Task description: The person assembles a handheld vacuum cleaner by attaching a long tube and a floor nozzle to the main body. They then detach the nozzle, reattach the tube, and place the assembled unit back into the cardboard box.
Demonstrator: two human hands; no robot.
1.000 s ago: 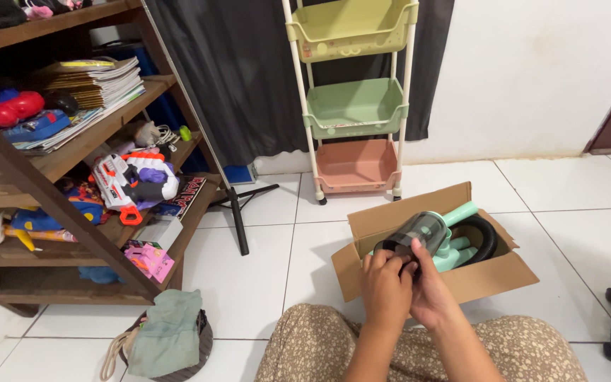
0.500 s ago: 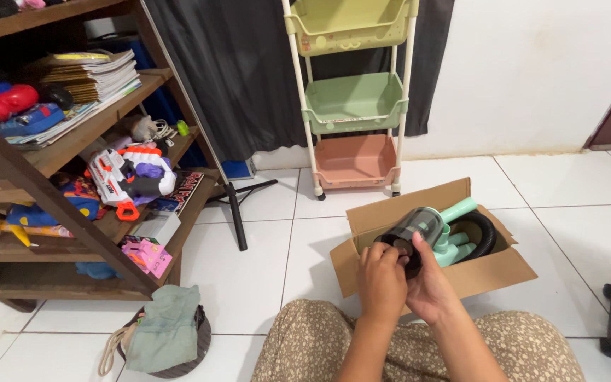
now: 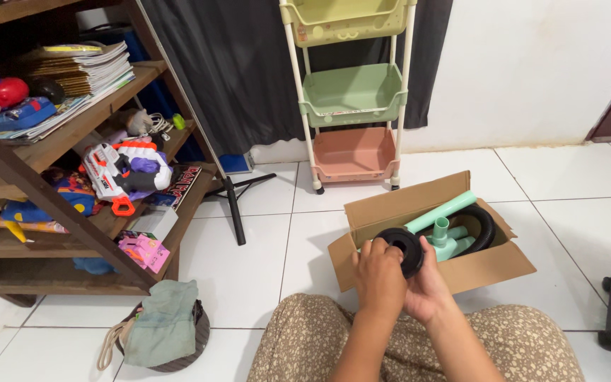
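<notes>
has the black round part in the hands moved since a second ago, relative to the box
Yes. The black round part now sits lower and further left against the cardboard box, drawn toward the person.

The round black part (image 3: 403,249) appears to be matt plastic; the mint-green tubes (image 3: 441,212) are smooth plastic. The box (image 3: 489,265) is plain brown cardboard. The floor tiles (image 3: 263,262) are glossy; the shelf (image 3: 58,134) is dark wood.

Both hands raised together in front of the lap

The left hand (image 3: 380,276) and right hand (image 3: 426,286) sit pressed side by side, forearms reaching up from below and nearly touching. The left shows its back, fingers curled forward and gripping; the right cups from the other side, thumb pointing up, fingers wrapped out of sight.
</notes>
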